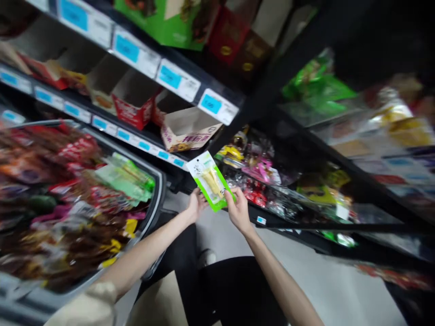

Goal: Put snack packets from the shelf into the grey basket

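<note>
A small snack packet (211, 180), white at the top and bright green along its edges, is tilted in front of me. Through its see-through middle show pale yellow pieces. My right hand (239, 212) pinches the lower right edge, thumb on the front face. At the lower left edge, my left hand (196, 206) has its fingers curled against the packet, their tips partly hidden. Both hands are held over the floor, close to the shelf front.
To the left stands a grey-rimmed bin (159, 181) heaped with wrapped snacks. Shelves with blue-and-white price labels (217, 106) run across the top, holding an opened carton (190, 131). Bagged goods (256, 167) fill the right-hand racks. Pale floor (306, 271) shows below.
</note>
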Demonstrator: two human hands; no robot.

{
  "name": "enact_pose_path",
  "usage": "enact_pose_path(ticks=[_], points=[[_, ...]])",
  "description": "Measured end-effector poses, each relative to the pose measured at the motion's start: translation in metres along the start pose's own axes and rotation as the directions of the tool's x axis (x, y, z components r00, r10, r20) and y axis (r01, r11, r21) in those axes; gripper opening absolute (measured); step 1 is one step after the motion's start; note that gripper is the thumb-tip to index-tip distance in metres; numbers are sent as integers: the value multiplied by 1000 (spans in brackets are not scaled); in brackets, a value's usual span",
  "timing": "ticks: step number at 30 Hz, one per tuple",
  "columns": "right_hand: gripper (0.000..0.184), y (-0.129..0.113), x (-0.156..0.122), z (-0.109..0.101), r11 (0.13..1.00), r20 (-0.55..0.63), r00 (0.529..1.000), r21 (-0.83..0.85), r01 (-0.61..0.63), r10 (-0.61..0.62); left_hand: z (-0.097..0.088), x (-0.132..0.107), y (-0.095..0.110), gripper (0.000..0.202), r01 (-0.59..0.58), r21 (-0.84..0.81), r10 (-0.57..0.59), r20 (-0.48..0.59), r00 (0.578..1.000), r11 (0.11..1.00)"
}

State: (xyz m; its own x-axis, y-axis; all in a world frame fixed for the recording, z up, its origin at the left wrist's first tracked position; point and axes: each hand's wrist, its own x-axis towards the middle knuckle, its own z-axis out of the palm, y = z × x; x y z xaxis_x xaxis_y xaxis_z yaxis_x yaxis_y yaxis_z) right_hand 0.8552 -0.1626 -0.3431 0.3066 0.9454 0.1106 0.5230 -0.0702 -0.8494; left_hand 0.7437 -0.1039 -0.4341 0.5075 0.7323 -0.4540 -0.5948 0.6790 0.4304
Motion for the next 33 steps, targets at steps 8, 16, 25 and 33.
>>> enact_pose_path(ticks=[8, 16, 25, 33], points=[[49, 63, -12, -13, 965, -23, 989, 222, -138, 147, -3, 7, -9, 56, -200, 268, 166, 144, 975, 942], [52, 78, -15, 12, 937, 173, 958, 226, -266, 230, -5, 2, -12, 64, -326, 626, 161, 306, 938, 709], [63, 73, -15, 15, 893, 182, 932, 279, -354, 313, -6, 3, -12, 65, -265, 593, 140, 249, 958, 760], [58, 71, -17, 16, 909, 170, 944, 268, -321, 283, -4, 1, -11, 62, -255, 573, 140, 237, 961, 779]])
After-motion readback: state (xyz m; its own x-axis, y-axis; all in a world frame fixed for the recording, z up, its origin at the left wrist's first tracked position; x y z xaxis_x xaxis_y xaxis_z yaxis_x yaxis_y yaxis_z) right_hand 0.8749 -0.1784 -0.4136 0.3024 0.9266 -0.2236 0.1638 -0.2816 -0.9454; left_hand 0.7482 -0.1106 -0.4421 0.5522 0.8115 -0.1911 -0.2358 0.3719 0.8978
